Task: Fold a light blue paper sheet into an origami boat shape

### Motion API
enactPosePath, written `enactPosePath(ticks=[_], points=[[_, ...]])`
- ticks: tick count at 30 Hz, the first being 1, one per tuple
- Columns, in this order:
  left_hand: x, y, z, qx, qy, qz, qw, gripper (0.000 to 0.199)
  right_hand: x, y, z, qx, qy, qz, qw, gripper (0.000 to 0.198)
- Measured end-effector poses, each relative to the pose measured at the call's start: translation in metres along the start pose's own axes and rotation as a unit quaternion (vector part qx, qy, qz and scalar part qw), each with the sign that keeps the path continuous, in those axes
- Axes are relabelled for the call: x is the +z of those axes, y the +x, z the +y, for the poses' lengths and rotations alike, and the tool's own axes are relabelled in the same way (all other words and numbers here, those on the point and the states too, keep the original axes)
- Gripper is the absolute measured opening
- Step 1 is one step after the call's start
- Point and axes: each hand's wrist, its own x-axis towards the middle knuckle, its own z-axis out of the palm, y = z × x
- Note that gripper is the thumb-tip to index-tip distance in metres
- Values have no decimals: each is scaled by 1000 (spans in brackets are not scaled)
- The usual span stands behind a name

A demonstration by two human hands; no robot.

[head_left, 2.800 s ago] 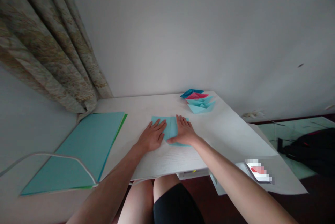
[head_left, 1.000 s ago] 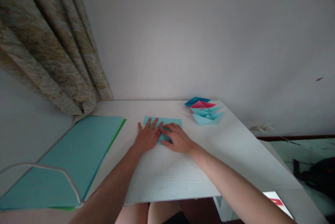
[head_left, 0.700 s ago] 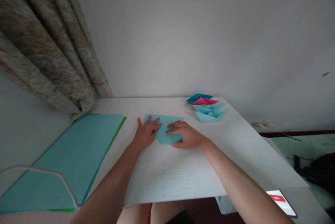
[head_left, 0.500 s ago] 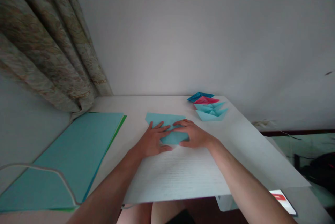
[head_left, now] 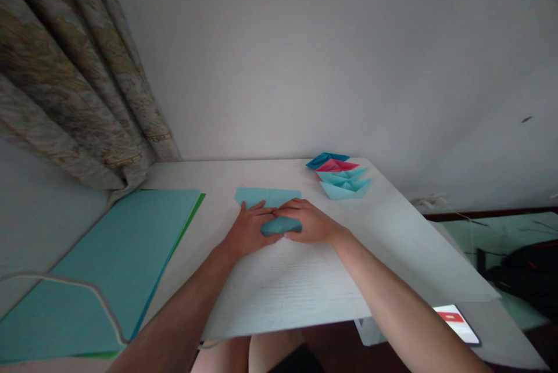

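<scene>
A light blue sheet of folding paper (head_left: 267, 196) lies on the white table, its far strip flat and its near edge bent upward in a curl. My left hand (head_left: 250, 230) grips the near left part, thumb at the near edge and fingers pressing on top. From the other side my right hand (head_left: 313, 222) pinches the near right part, with its thumb along the same edge. The fingertips of both hands meet over the middle of the sheet and hide some of it.
Folded paper boats stand at the back right: a dark blue one (head_left: 326, 160), a pink one (head_left: 336, 165) and light blue ones (head_left: 345, 189). Large coloured sheets (head_left: 117, 257) lie on the left, crossed by a pale cable (head_left: 93, 288). A phone (head_left: 458, 324) rests at lower right.
The near edge of the paper has risen and curled away from me. My thumbs have come closer together at that edge. The view has shifted slightly.
</scene>
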Motion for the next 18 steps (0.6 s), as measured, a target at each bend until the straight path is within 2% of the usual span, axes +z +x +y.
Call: enactPosePath(ticks=[4, 9, 18], points=[[1, 2, -1, -25, -8, 3, 1000, 41, -4, -3, 5, 15, -2, -6, 1000, 48], [-1, 4, -4, -63, -19, 26, 998, 39, -13, -19, 24, 52, 6, -18, 998, 57], [-2, 5, -6, -76, -13, 18, 997, 48, -4, -14, 33, 55, -1, 18, 998, 40]])
